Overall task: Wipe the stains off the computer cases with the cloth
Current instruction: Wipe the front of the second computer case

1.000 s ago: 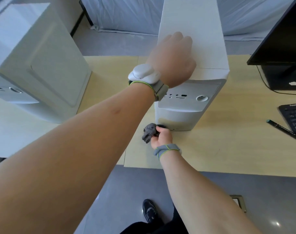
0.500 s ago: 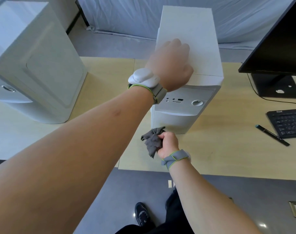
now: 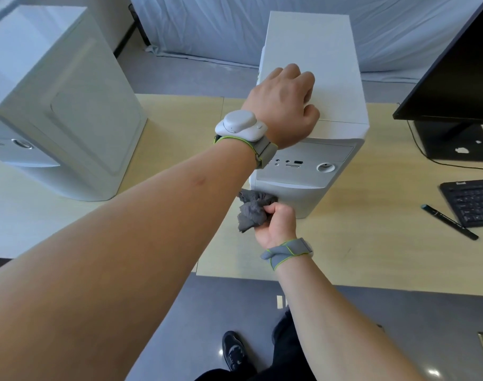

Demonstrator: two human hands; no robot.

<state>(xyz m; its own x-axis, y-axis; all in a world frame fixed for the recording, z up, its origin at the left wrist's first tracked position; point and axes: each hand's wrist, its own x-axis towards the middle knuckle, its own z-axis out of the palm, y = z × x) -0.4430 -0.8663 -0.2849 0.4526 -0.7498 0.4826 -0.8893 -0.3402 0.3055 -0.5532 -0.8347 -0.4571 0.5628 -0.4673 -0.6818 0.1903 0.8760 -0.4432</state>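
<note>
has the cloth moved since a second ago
Yes. The grey cloth, gripped by the right hand, has come up from the foot of the near computer case to its lower front panel.

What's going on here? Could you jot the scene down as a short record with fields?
Setting: wooden desk
Middle computer case: upright, front panel facing the person
Left hand: rests on top of the middle case, fingers curled
Right hand: grips a bunched grey cloth
Cloth position: against the lower left of the case's front
Second computer case: stands apart, far left
Other items: monitor, keyboard, pen on the right
</note>
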